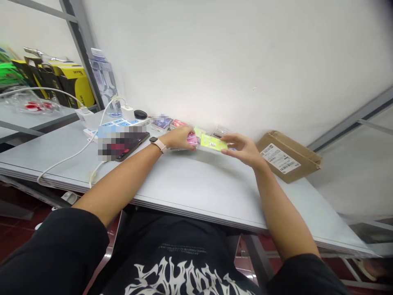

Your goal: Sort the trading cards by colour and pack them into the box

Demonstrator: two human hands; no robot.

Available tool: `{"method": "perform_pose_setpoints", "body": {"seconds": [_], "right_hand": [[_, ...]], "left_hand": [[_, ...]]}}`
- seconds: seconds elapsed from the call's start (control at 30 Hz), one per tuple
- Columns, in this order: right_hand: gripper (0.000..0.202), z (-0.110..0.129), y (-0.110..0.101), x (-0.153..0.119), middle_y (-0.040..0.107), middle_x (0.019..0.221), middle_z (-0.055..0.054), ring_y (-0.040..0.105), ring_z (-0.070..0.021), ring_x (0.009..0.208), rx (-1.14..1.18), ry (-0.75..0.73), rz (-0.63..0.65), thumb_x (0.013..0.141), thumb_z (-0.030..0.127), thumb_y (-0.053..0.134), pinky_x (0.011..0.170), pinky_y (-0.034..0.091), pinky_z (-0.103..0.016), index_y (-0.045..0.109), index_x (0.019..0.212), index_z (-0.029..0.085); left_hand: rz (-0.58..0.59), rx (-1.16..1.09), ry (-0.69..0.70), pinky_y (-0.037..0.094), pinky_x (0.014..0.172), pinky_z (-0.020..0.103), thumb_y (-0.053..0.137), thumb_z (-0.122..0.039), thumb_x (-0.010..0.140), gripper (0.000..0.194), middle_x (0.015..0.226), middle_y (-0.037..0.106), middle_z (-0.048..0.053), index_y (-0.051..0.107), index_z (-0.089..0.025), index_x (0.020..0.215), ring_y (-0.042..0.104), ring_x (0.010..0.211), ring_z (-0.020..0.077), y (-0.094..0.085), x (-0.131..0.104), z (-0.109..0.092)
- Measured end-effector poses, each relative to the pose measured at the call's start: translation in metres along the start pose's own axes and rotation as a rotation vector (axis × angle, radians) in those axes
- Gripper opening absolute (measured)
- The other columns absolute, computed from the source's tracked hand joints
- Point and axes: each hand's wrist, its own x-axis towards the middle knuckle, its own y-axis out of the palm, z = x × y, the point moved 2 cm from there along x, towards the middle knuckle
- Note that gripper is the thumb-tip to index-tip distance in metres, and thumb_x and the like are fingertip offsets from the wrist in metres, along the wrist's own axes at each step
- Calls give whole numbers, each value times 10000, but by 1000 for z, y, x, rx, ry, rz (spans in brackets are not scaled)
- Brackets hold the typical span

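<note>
My right hand (244, 150) pinches a flat yellow-green pack (213, 142) by its right end, thumb below and fingers above. The pack is tilted toward me over the back of the table. My left hand (181, 137), with a watch (157, 143) on its wrist, is closed around a small pink pack (192, 140) just left of the yellow-green one. Behind the left hand lie a red pack (177, 123) and a dark blue pack (162, 122), both near the wall. Other small packs behind the hands are partly hidden.
A cardboard box (285, 157) with a label leans at the right. On the left are a phone (132, 145), a power strip (115, 125) with white cables, a black oval object (141, 114) and a water bottle (104, 82). Black-and-yellow boxes (73, 84) stand on the neighbouring shelf.
</note>
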Motion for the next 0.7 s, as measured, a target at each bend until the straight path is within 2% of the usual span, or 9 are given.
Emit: {"method": "perform_pose_setpoints", "body": {"seconds": [0.1,0.2,0.37,0.7], "right_hand": [[582,-5,-6,1,783,1272,-96,747,-329,1170,-131,-22,-131,721,624,928,1042,645,-568,776,1147,258],[489,-7,-7,0,795,1231,-90,762,-329,1108,-299,-44,-180,767,554,893,999,660,-560,783,1136,253],[405,-4,-4,-2,810,1209,-83,787,-325,982,-425,-61,-116,795,488,862,932,665,-564,777,1116,258],[383,-3,7,-2,811,1232,-68,787,-338,1092,-322,-89,-47,820,518,858,999,644,-559,771,1108,281]], "left_hand": [[1,3,-11,519,1016,419,761,-627,684,812,1346,688,180,644,-145,1328,655,1182,357,-1,-1,-2],[9,-5,-19,518,1020,423,763,-627,679,824,1367,680,183,638,-145,1335,649,1199,362,-1,-2,-3],[18,-12,-14,515,1027,420,764,-629,674,835,1378,678,182,633,-141,1339,649,1207,353,-2,-2,-4],[44,-19,6,508,1050,420,779,-673,653,892,1410,667,177,634,-156,1365,635,1245,360,-1,-1,-4]]}}
